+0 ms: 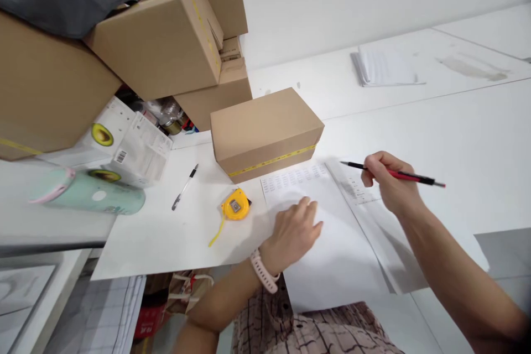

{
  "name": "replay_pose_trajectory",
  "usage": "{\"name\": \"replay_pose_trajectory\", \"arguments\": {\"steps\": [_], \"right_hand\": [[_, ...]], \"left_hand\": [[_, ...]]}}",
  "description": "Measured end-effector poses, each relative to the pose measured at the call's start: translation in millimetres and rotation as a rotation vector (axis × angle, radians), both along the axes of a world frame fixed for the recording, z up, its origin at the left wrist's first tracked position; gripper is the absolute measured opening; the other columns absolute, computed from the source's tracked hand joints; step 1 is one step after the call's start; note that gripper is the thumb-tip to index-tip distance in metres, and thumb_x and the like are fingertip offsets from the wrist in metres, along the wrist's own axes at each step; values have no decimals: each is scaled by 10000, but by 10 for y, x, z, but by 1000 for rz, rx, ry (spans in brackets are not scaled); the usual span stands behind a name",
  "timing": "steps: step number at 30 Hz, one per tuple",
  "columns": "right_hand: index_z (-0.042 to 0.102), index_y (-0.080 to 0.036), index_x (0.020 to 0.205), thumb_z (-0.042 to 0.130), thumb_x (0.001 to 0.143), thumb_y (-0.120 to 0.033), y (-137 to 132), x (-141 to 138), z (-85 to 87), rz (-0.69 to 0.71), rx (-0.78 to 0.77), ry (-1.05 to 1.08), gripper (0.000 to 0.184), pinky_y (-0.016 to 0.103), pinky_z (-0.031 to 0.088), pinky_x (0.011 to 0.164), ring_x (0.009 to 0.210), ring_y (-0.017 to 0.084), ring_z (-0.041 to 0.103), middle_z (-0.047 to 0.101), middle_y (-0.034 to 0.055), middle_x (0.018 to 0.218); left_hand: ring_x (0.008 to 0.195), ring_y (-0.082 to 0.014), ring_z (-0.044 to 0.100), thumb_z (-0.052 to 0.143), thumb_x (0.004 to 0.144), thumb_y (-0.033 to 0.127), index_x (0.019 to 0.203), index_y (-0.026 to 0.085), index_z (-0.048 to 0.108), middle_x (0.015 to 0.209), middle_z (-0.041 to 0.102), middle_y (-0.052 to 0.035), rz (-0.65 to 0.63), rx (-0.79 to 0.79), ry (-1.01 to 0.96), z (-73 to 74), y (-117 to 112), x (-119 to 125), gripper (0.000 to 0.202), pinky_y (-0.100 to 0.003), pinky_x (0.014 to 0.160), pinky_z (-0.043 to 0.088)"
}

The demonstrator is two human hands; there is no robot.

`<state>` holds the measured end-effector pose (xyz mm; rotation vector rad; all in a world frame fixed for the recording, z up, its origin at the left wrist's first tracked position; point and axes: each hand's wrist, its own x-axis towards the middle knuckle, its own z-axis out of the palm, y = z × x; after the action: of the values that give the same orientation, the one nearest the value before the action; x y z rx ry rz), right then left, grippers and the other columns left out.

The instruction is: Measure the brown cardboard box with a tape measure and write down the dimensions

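The red-and-black pen (415, 176) was over the upper part of the right-hand sheet (369, 218), at the right of the work area, its dark tip pointing left; I could not tell whether that tip touched the paper. The person's right hand (390, 182) was closed around it, thumb and fingers pinched on the barrel. Well apart from it, the left hand (294, 227) lay palm down on the left-hand sheet (332, 265), fingers loosely bent and gripping nothing, a pale pink band (264, 272) around the wrist. That sheet had small rows of print along its far end, and its near end reached the person's lap.

Just beyond the print stood a closed cardboard box (265, 127) with yellow tape along its near side. Left of the left hand lay a yellow tape measure (236, 204), a little of its blade out, and farther left a clear pen (185, 188). At the left side of the white table (456, 138) were a mint bottle (116, 199) on its side and an avocado-printed carton (128, 141), with bigger boxes (161, 44) piled beyond. Folded papers (385, 66) lay at the far right.
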<state>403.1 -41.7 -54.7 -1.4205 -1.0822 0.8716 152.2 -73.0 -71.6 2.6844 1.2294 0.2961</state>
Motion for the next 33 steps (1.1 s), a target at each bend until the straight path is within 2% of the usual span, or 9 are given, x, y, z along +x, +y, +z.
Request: {"name": "replay_pose_trajectory", "arguments": {"steps": [2,5,7,11,15,20,23,28,33], "right_hand": [[622,-232,786,583,901,-624,141,-93,-105,36,10,104,411,294,435,546,474,127,475,528,-29,496],[677,-217,1000,526,883,-709,349,-190,-300,194,-40,227,528,337,497,672,673,185,618,672,36,715],[696,-204,916,597,851,-686,439,-221,-429,203,-93,152,497,331,485,687,730,190,612,664,44,755],[624,-203,716,690,819,-596,501,-239,-594,96,-122,-31,412,290,394,578,632,144,483,542,-5,642],[629,-203,801,813,699,-530,505,-202,-597,87,-93,19,388,289,403,584,656,146,501,609,6,740],[545,-209,703,714,808,-558,496,-142,-565,-15,-70,-65,401,279,355,558,594,122,424,506,-26,625],[558,-216,790,756,773,-526,495,-152,-567,15,-60,-42,369,279,363,552,597,128,451,554,-20,667],[472,-222,641,740,771,-441,524,-190,-602,-21,-39,-124,369,274,311,518,545,113,371,445,-44,570],[447,-225,629,688,777,-349,527,-194,-614,-21,-7,-178,309,270,299,527,565,117,368,420,-44,576]], "left_hand": [[1044,-256,692,506,1001,437,1425,102,464,1516,480,-199,-96,-58,156,9,24,294,542,-352,788,588],[976,-273,715,495,985,538,1475,39,401,1558,385,-278,-131,-72,279,-27,142,570,705,-360,777,584],[947,-273,721,491,972,581,1481,16,383,1560,369,-296,-137,-67,293,-62,234,653,768,-356,766,584],[936,-266,715,486,956,622,1424,39,443,1568,363,-283,-155,-12,282,-101,348,678,749,-358,754,586],[1033,-269,686,488,958,617,1362,94,495,1580,368,-239,-165,11,250,-125,399,659,661,-363,805,585],[1017,-265,685,485,961,611,1468,109,398,1609,326,-217,-141,-19,235,-159,449,670,719,-379,795,598],[986,-263,692,507,958,589,1467,102,409,1602,340,-217,-140,-15,232,-162,458,678,711,-378,791,601],[979,-272,691,518,958,569,1458,111,423,1579,371,-229,-142,-24,224,-147,461,683,686,-386,772,601],[974,-266,693,509,967,556,1457,103,416,1572,376,-238,-142,-33,217,-154,466,682,674,-381,776,594]]}}
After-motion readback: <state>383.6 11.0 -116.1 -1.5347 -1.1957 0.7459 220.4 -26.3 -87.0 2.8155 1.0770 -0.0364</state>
